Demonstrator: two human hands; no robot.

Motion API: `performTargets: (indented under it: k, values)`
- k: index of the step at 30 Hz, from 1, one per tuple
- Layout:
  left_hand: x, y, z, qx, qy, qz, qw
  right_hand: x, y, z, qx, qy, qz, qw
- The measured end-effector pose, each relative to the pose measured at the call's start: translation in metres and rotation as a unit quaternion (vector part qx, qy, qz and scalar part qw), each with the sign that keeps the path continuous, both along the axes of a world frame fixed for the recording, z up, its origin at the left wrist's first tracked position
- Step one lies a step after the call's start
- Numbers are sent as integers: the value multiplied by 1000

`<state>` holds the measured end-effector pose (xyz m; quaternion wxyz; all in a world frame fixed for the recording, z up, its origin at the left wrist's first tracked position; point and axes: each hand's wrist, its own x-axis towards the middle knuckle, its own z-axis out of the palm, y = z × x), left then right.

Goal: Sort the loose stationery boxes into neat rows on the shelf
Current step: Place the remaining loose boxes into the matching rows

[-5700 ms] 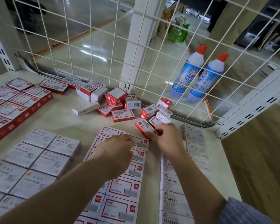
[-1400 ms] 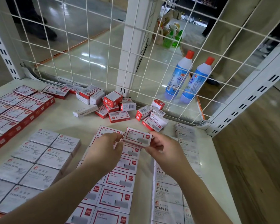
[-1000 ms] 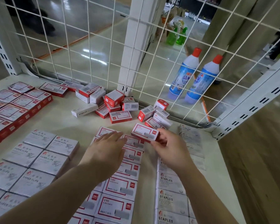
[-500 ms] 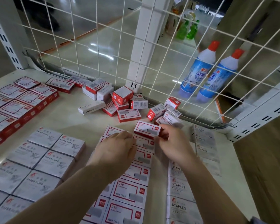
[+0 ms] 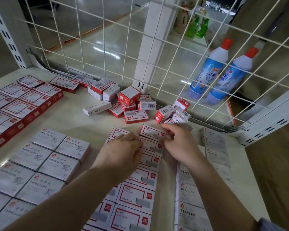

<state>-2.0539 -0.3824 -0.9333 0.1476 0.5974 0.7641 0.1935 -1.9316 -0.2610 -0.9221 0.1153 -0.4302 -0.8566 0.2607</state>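
The person leans over the shelf (image 5: 97,129) with both hands at the middle of the frame. The right hand (image 5: 178,144) pinches the right end of a red-and-white box (image 5: 153,132), thumb and fingers curled round it, at the far end of a column of like boxes (image 5: 140,179) that runs down to the lower edge of the frame. The box looks to be lying flat in its place, touching the box below it, though I cannot tell whether it is fully let down. The left hand (image 5: 122,152) lies over the boxes just left of it, fingers bent and pressing on their tops; it holds nothing that I can see, and seems to steady the row.

To my eye the step in hand is seating this box square at the head of its column. The loose pile (image 5: 130,104) lies just beyond, in the upper middle, against the wire grille (image 5: 107,47), with more scattered boxes to its right. Grey paper-clip boxes (image 5: 45,162) lie in rows at lower left, staples boxes (image 5: 188,194) at lower right.

Next, I judge, the right hand must let go without dragging the box askew, then reach up to the pile for another.
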Motion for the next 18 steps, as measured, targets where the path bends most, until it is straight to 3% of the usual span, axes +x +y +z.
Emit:
performTargets:
  k: [6, 18]
  values:
    - [0, 0, 1, -1, 3, -3, 1000, -8, -4, -8, 27, -3, 41, 999]
    - [0, -1, 1, -7, -2, -5, 1000, -7, -1, -8, -30, 14, -11, 999]
